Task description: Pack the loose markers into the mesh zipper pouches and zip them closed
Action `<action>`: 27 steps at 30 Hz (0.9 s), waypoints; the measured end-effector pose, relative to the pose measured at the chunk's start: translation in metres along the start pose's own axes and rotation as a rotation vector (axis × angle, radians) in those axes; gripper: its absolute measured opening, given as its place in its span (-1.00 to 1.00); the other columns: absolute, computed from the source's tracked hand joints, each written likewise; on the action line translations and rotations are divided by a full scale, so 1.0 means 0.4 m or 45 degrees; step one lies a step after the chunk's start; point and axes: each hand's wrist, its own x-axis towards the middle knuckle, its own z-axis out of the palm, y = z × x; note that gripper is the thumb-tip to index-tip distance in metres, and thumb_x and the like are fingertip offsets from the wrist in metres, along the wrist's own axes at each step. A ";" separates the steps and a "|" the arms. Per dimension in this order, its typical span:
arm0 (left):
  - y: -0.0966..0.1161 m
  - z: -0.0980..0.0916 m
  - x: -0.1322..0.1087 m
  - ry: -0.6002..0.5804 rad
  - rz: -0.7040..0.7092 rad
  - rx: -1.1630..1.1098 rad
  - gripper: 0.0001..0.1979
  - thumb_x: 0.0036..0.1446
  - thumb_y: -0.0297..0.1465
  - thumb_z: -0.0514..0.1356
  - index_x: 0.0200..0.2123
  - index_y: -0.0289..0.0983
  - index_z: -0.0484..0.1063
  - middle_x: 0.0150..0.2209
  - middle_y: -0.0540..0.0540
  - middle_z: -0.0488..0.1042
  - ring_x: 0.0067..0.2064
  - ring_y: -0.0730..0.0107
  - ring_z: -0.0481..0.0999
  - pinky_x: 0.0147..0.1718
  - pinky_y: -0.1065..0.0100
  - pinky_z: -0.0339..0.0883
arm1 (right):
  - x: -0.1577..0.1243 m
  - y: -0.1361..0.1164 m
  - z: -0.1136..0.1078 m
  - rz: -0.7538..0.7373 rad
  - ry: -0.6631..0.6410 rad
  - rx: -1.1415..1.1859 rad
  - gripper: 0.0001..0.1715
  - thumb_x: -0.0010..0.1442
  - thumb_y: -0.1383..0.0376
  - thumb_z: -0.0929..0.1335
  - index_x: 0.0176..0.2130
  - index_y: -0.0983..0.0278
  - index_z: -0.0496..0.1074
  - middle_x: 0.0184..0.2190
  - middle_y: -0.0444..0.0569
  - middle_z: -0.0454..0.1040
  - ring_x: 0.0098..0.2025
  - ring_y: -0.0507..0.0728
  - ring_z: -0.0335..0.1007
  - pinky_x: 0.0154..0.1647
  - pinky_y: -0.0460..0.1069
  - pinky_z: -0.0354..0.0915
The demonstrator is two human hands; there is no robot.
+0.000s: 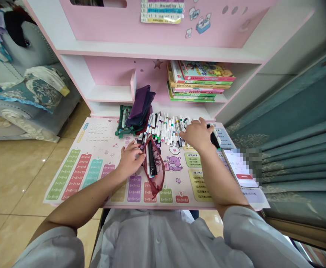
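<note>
A red mesh pencil pouch (158, 181) lies open on the desk mat, with black and white markers (151, 160) inside it. My left hand (129, 160) is closed on the pouch's left edge, thumb and fingers at its rim. Behind the pouch spreads a pile of white-barrelled markers (165, 128) with coloured ends. Over the right end of this pile reaches my right hand (198, 134), its fingers apart; what lies under the palm is hidden. Just right of those fingers is a black item (214, 138), partly covered.
A green mesh pouch (123, 121) with pens and folded purple pouches (142, 106) sit left of the pile. A phone (239, 167) lies at the mat's right side. Stacked books (199, 83) fill part of the pink shelf (157, 52). A curtain (299, 141) hangs at right.
</note>
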 end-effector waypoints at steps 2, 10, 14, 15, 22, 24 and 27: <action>-0.001 -0.001 0.000 -0.007 -0.001 -0.008 -0.82 0.22 -0.33 0.18 -0.41 -0.20 0.52 0.22 -0.22 0.47 0.43 -0.04 0.18 0.33 -0.36 -0.06 | -0.048 -0.011 -0.038 -0.097 0.029 0.048 -0.70 0.19 0.24 0.32 -0.33 0.33 0.61 0.30 0.23 0.35 0.45 0.49 -0.04 0.29 0.57 0.01; -0.002 0.002 0.002 -0.004 -0.012 -0.015 -0.83 0.20 -0.32 0.18 -0.40 -0.19 0.53 0.21 -0.16 0.48 0.43 -0.12 0.16 0.34 -0.40 -0.09 | -0.221 -0.078 -0.105 -0.672 -0.229 0.148 -0.70 0.14 0.27 0.32 -0.53 0.27 0.58 0.29 0.10 0.40 0.44 0.49 0.02 0.34 0.58 -0.07; 0.002 -0.001 0.001 -0.021 -0.005 0.005 -0.82 0.20 -0.32 0.17 -0.41 -0.19 0.52 0.22 -0.15 0.48 0.44 -0.14 0.14 0.33 -0.41 -0.09 | -0.249 -0.113 -0.082 -0.709 -0.292 0.035 -0.67 0.16 0.28 0.29 -0.34 0.33 0.65 0.31 0.22 0.36 0.47 0.48 -0.06 0.37 0.56 -0.13; 0.002 -0.002 0.001 -0.021 -0.005 0.005 -0.83 0.20 -0.33 0.17 -0.41 -0.20 0.52 0.23 -0.16 0.48 0.44 -0.14 0.14 0.33 -0.41 -0.09 | -0.251 -0.121 -0.075 -0.702 -0.296 0.016 -0.64 0.16 0.29 0.29 -0.27 0.36 0.66 0.30 0.25 0.36 0.47 0.47 -0.07 0.37 0.56 -0.13; 0.001 -0.002 -0.001 0.011 0.014 -0.011 -0.84 0.18 -0.34 0.17 -0.42 -0.19 0.51 0.20 -0.18 0.50 0.42 -0.12 0.18 0.32 -0.41 -0.07 | -0.249 -0.164 -0.027 -0.721 -0.381 -0.007 -0.53 0.14 0.30 0.29 -0.06 0.42 0.62 0.18 0.35 0.46 0.45 0.49 -0.04 0.36 0.56 -0.13; 0.001 -0.003 -0.001 0.013 0.018 -0.008 -0.84 0.18 -0.33 0.18 -0.42 -0.19 0.52 0.20 -0.17 0.51 0.42 -0.13 0.18 0.32 -0.41 -0.06 | -0.252 -0.163 -0.028 -0.723 -0.384 -0.009 -0.52 0.14 0.29 0.29 -0.04 0.40 0.62 0.18 0.35 0.46 0.45 0.49 -0.04 0.36 0.56 -0.15; 0.002 -0.004 -0.001 -0.002 0.017 0.003 -0.83 0.19 -0.32 0.18 -0.41 -0.18 0.53 0.21 -0.16 0.50 0.42 -0.15 0.17 0.31 -0.42 -0.06 | -0.258 -0.154 -0.044 -0.712 -0.371 0.001 -0.53 0.15 0.30 0.27 -0.07 0.39 0.63 0.22 0.32 0.43 0.46 0.50 -0.07 0.37 0.56 -0.17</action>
